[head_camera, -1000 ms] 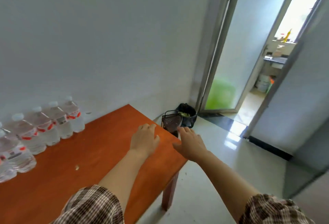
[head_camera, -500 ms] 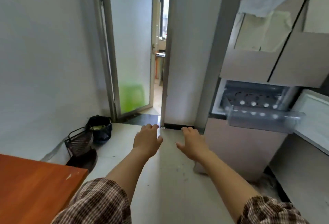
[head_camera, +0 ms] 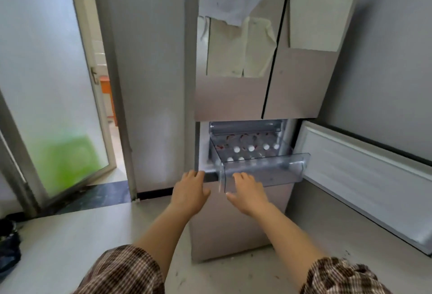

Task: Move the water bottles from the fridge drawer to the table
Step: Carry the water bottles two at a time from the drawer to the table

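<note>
Left hand (head_camera: 190, 192) and right hand (head_camera: 249, 194) hover with an empty, relaxed grip just short of the pulled-out fridge drawer (head_camera: 264, 172) where the water bottles (head_camera: 251, 147) stand packed caps-up, so grabbing one carelessly could probably topple its neighbours.

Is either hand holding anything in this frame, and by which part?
Nothing held: left hand and right hand are both open, empty, before the clear plastic fridge drawer of white-capped water bottles.
</note>
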The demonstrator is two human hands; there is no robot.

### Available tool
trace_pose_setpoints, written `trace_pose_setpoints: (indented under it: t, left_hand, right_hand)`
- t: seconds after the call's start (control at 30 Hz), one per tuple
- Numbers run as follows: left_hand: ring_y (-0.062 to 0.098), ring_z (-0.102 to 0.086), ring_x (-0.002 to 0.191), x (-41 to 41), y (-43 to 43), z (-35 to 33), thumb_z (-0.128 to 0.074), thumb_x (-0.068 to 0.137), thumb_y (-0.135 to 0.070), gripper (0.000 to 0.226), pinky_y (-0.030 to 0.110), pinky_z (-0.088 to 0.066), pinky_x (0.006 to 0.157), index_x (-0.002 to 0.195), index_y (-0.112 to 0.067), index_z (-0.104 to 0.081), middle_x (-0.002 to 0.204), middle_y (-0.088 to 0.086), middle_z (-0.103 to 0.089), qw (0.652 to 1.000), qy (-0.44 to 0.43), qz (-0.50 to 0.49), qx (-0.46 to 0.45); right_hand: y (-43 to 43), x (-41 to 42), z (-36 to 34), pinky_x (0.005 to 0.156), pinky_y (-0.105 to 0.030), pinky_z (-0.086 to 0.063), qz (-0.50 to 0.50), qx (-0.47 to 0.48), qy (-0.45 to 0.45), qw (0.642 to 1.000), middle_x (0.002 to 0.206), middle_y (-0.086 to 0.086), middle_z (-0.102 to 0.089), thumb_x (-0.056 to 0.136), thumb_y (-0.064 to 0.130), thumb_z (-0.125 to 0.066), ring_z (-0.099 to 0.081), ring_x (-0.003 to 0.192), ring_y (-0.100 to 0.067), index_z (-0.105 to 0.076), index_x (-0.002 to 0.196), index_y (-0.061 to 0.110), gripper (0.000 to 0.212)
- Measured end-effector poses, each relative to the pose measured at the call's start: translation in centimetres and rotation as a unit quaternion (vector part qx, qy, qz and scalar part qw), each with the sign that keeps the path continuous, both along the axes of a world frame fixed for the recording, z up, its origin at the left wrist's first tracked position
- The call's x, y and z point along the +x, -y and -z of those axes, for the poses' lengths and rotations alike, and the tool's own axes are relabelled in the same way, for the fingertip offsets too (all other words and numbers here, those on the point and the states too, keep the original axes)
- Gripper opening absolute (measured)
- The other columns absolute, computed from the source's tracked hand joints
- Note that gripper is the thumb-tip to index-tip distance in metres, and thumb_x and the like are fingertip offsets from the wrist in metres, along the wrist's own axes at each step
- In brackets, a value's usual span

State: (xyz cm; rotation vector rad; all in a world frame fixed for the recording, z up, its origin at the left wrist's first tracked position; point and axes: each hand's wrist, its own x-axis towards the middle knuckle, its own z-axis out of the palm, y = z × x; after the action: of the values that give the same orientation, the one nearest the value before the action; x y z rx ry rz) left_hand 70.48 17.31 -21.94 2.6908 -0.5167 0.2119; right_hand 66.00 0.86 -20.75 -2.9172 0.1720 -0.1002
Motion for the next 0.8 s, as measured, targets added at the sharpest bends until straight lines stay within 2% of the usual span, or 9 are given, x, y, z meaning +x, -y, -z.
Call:
trace_pose_setpoints:
  t: [0.23,0.47,0.7,0.8]
  left_hand:
    - [0.023,-0.045,0.119,9.7,9.7,1.0,-0.048,0.091,-0.031,0.042,0.036,-0.047,0.087,0.131,-0.019,-0.045,0.131,0.003,-0.050,0.998,0.003,0.057,0.022]
    - [0.023,-0.041,0.124,18.7,18.3,2.3,-0.046,0.095,-0.032,0.041,0.035,-0.046,0.091,0.133,-0.018,-0.043,0.136,0.004,-0.044,0.998,-0.007,0.055,0.007]
    - [0.027,-0.034,0.132,27.9,25.9,6.7,-0.047,0.093,-0.031,0.050,0.045,-0.043,0.099,0.141,-0.022,-0.035,0.145,0.006,-0.035,0.994,-0.110,-0.015,0.020]
    - [0.029,-0.036,0.130,31.1,27.8,9.1,-0.050,0.092,-0.030,0.054,0.044,-0.045,0.096,0.142,-0.026,-0.031,0.145,0.009,-0.033,0.988,-0.139,-0.033,0.053]
  right_hand:
    - [9.5,8.2,0.8,0.106,-0.046,-0.032,0.044,-0.005,-0.020,0.999,0.142,-0.005,-0.040,0.095,0.041,-0.050,-0.035,0.132,-0.026,-0.033,0.141,0.015,0.056]
    - [18.4,18.6,1.7,0.100,-0.043,-0.037,0.011,-0.008,-0.012,1.000,0.138,-0.008,-0.045,0.094,0.037,-0.050,-0.040,0.127,-0.028,-0.039,0.137,0.015,0.049]
    - [25.9,30.0,5.9,0.102,-0.044,-0.039,-0.054,-0.014,-0.085,0.995,0.142,-0.013,-0.041,0.094,0.037,-0.049,-0.039,0.129,-0.033,-0.032,0.143,0.019,0.055]
    - [28.2,34.1,8.0,0.105,-0.047,-0.037,-0.083,-0.013,-0.130,0.988,0.147,-0.016,-0.034,0.093,0.035,-0.051,-0.036,0.131,-0.038,-0.027,0.146,0.024,0.059]
